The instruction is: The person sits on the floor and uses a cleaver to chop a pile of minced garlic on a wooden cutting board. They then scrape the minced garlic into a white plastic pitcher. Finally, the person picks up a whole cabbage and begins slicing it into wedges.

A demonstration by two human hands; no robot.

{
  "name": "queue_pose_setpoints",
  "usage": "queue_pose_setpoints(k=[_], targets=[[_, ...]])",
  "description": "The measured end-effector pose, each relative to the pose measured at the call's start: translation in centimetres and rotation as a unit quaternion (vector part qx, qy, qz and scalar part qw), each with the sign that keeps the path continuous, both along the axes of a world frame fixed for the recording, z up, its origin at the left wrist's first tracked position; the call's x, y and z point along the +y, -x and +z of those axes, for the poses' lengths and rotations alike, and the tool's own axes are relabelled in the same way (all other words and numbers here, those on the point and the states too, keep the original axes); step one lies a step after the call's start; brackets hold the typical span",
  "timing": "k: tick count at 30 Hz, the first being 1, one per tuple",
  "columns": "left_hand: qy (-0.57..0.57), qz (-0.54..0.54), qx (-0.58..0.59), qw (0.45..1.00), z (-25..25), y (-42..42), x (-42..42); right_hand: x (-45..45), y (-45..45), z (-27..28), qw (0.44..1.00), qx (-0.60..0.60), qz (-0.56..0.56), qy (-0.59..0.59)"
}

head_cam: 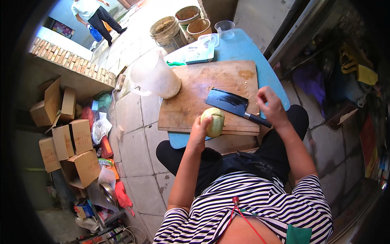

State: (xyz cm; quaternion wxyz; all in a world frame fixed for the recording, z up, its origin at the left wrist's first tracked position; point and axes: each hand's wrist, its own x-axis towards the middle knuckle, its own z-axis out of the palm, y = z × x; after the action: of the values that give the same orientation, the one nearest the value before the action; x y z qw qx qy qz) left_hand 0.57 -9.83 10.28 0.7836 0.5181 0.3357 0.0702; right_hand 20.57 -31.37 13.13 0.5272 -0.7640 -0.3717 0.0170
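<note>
My left hand (201,129) grips a round, pale green vegetable (215,122) with a cut line across its top. It is held over the near edge of a wooden cutting board (186,109). A black-bladed cleaver (227,102) lies flat on the board, its dark handle pointing towards my right knee. Above and right of that handle, my right hand (272,106) is raised with curled fingers, apart from the cleaver. Whether something small sits inside those fingers is hidden. Small pale scraps and a wet patch mark the board.
A translucent plastic pitcher (155,76) stands at the board's left edge. Beyond it on the blue table (243,45) are a plastic container (208,39) and a clear bowl (225,29). Buckets (169,33) stand behind. Cardboard boxes (73,137) pile up leftward; a person (96,18) is far off.
</note>
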Motion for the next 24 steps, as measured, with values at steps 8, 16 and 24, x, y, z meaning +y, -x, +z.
queue_pose_setpoints(k=[8, 16, 24], targets=[[-0.241, 0.046, 0.024, 0.969, -0.4, -1.9, 1.7, -3.6, -6.3, -7.4, 0.889, -0.312, -0.263, 0.210], [-0.545, 0.012, 0.039, 0.838, -2.4, -2.5, 1.8, -0.2, -1.0, -5.3, 0.949, -0.213, -0.070, 0.224], [-0.645, -0.009, 0.067, 0.761, -2.6, -2.7, 0.9, 1.1, 3.3, -5.0, 0.921, -0.201, 0.071, 0.325]])
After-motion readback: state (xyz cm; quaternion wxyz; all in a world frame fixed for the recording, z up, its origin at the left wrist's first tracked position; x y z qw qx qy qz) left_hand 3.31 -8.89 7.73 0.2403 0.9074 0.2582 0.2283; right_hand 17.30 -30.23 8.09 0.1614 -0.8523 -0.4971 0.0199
